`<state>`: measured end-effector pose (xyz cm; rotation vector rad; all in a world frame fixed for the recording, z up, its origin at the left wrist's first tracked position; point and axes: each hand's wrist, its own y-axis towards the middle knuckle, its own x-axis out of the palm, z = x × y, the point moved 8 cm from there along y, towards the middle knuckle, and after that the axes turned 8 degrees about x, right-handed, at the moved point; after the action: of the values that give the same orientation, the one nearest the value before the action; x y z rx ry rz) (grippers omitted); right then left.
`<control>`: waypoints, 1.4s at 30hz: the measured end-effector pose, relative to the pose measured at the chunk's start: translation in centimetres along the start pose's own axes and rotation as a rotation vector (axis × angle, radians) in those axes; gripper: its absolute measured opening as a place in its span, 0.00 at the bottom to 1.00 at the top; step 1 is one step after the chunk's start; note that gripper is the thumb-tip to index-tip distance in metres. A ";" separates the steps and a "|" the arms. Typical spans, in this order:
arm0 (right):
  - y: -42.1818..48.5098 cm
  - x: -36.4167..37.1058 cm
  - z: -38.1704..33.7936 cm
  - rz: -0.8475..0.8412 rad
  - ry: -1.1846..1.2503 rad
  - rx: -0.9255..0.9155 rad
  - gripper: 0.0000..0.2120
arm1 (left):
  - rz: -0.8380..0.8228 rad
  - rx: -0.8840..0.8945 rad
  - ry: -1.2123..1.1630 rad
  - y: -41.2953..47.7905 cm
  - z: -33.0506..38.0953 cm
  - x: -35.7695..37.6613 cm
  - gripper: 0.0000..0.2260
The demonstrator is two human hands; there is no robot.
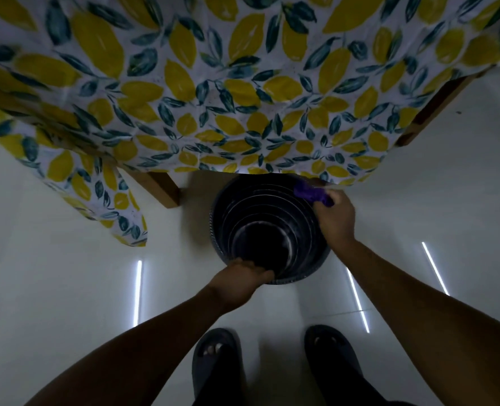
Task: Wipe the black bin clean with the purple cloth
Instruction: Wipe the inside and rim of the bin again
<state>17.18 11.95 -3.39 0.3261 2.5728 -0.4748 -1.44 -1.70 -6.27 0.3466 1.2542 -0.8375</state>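
A round black bin with a ribbed, dusty inside stands upright on the pale floor in front of my feet, its far rim under the hanging tablecloth. My left hand grips the near rim, fingers hooked inside. My right hand holds a bunched purple cloth against the far right part of the rim.
A table covered by a lemon-and-leaf tablecloth overhangs the bin, with wooden legs at the left and right. A cloth corner droops at the left. My dark slippers stand just behind the bin on glossy white tiles.
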 end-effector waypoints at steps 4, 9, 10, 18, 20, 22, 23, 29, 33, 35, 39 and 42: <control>-1.6 3.6 1.6 -0.235 -0.398 -0.149 0.16 | 0.018 0.076 0.051 -0.5 0.3 0.7 0.17; -2.0 2.3 1.8 -0.106 -0.486 -0.169 0.16 | -0.078 0.026 0.033 -1.0 -1.2 2.9 0.18; -1.8 1.1 1.7 0.018 -0.506 -0.143 0.18 | -0.083 0.028 0.029 -0.9 -1.3 2.9 0.18; -0.1 0.8 6.0 -0.124 -0.436 0.236 0.21 | -0.020 -0.113 -0.072 -1.0 -3.7 0.8 0.20; -0.4 1.0 6.1 -0.128 -0.413 0.228 0.20 | 0.114 -0.244 0.028 -1.2 -5.4 -1.1 0.16; -0.9 1.1 6.2 -0.145 -0.400 0.230 0.21 | 0.247 -0.520 0.035 -2.3 -7.9 -2.5 0.14; -1.1 1.2 6.3 -0.153 -0.403 0.227 0.21 | 0.285 -0.684 -0.015 -3.1 -9.1 -2.8 0.17; -1.5 1.5 6.4 -0.159 -0.395 0.170 0.17 | 0.238 -0.992 -0.198 -5.0 -12.7 -1.7 0.23; -1.0 1.9 6.2 -0.166 -0.377 0.172 0.15 | 0.270 -0.988 -0.187 -5.0 -12.4 -1.2 0.23; -0.7 2.1 6.2 -0.184 -0.394 0.179 0.15 | 0.291 -0.988 -0.208 -4.9 -12.2 -1.0 0.23; -0.4 2.2 6.3 -0.216 -0.417 0.177 0.15 | 0.352 -0.919 -0.197 -4.7 -13.1 -1.1 0.24; -0.8 2.4 6.5 -0.120 -0.396 0.072 0.12 | 0.457 -0.791 -0.150 -4.1 -13.9 -1.2 0.24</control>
<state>17.68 9.08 -9.68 0.0895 2.2004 -0.6102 -14.09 5.04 -8.59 -0.0753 1.2011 0.0517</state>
